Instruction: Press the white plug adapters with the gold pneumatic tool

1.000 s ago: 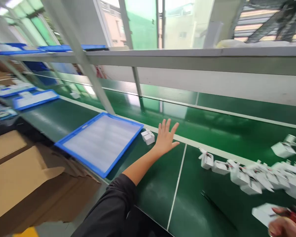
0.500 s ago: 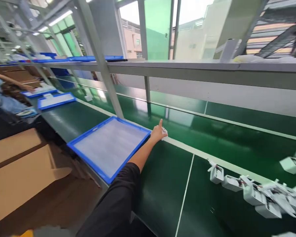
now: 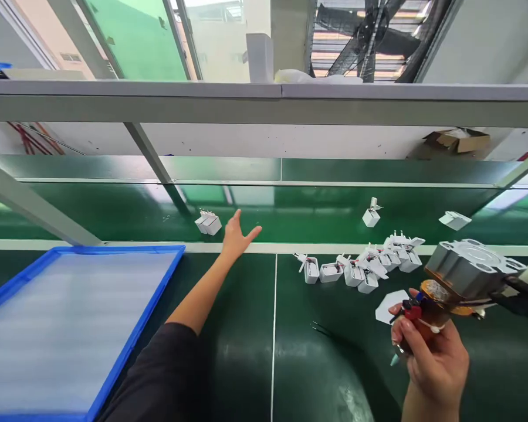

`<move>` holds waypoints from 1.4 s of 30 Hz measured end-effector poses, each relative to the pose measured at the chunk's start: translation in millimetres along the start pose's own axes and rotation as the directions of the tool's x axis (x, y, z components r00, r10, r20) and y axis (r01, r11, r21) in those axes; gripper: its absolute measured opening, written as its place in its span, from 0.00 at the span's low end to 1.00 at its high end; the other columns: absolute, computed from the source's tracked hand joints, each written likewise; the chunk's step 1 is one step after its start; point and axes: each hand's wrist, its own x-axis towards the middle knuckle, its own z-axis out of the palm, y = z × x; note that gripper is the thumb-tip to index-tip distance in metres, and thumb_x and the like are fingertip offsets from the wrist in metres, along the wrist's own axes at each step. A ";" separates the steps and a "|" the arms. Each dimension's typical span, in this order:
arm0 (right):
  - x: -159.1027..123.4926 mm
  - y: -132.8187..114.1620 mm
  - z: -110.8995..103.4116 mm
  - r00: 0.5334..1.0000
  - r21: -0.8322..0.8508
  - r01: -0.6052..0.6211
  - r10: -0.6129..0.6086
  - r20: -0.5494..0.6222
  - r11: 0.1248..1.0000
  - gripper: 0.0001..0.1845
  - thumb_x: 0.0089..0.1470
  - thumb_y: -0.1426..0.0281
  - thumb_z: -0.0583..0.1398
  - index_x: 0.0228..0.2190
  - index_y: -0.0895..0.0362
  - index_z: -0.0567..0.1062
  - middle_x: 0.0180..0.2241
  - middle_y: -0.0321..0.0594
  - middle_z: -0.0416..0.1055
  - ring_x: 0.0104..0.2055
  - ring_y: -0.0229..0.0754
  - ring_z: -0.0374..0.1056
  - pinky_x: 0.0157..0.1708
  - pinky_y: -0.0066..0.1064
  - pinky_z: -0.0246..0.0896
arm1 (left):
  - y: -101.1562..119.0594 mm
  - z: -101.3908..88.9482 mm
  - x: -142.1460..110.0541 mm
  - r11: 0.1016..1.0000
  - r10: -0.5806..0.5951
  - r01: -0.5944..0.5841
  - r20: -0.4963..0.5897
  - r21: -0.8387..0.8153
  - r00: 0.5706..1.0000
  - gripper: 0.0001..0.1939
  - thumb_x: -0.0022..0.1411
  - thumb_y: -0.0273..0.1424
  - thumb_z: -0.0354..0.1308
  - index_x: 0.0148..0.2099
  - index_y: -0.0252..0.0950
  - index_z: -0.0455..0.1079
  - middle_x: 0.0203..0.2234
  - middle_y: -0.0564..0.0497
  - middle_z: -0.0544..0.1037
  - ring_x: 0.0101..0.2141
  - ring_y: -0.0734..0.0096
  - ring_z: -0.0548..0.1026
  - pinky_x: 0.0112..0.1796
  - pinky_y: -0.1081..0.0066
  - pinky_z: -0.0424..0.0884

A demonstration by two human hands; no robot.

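Several white boxes [image 3: 354,275] sit uncovered, unfinished-looking; another white unit [image 3: 208,224] sits beside left hand [image 3: 236,239], spread, unladen; right hand [image 3: 437,354] grips brown tool [image 3: 433,328] near white piece [image 3: 383,308].

Factory workshop: green workbench [image 3: 242,351], many white casings [image 3: 354,275], 1 big fan [image 3: 370,42].

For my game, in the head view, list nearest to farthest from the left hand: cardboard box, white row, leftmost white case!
1. Leftmost white case: left of the left hand.
2. White row: right, on the table.
3. Cardboard box: far back right.
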 end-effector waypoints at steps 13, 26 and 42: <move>-0.9 -5.5 -2.9 0.997 0.023 0.007 -0.009 0.075 1.000 0.11 0.52 0.69 0.67 0.37 0.56 0.74 0.28 0.39 0.75 0.20 0.34 0.64 0.18 0.28 0.62 | 104.7 80.4 -83.4 0.998 -0.035 0.052 0.498 -0.020 0.867 0.49 0.57 0.30 0.61 0.73 0.35 0.36 0.47 0.42 0.78 0.47 0.52 0.77 0.49 0.59 0.69; -23.6 -30.3 50.6 0.969 0.178 0.077 -0.116 0.216 0.981 0.14 0.52 0.70 0.67 0.40 0.52 0.70 0.28 0.32 0.74 0.18 0.31 0.63 0.17 0.25 0.60 | 70.1 -38.9 -200.8 0.903 0.222 0.156 0.746 -0.400 0.627 0.44 0.54 0.21 0.55 0.69 0.41 0.39 0.56 0.42 0.75 0.45 0.67 0.79 0.50 0.66 0.72; -38.3 -49.1 104.7 0.954 0.086 0.142 -0.160 0.255 0.986 0.27 0.47 0.67 0.70 0.41 0.49 0.60 0.23 0.24 0.66 0.18 0.32 0.62 0.20 0.27 0.62 | 104.6 -46.9 -219.9 0.939 0.240 -0.079 0.472 -0.334 0.848 0.17 0.59 0.31 0.59 0.51 0.39 0.71 0.34 0.51 0.79 0.31 0.69 0.76 0.33 0.73 0.73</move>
